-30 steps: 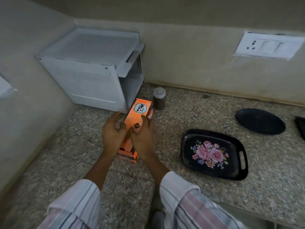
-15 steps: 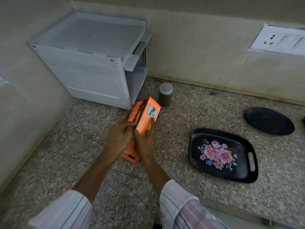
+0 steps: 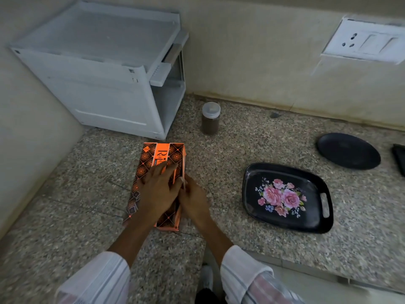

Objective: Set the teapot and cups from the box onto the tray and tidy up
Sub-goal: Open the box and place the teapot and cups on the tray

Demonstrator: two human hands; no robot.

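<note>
orange box (image 3: 162,160), lettering "Rej…" perhaps, rest hidden, small print unreadable

Both forearms extend forward from striped, light-coloured sleeves and converge toward the middle of the view. The left hand (image 3: 156,195) lies palm down, fingers straight and slightly spread, pressing flat on the top face of the box (image 3: 161,159). The right hand (image 3: 192,201) sits just beside it, touching its edge, with fingers curled against the box's right side; whether they pinch a flap there cannot be told.
</note>
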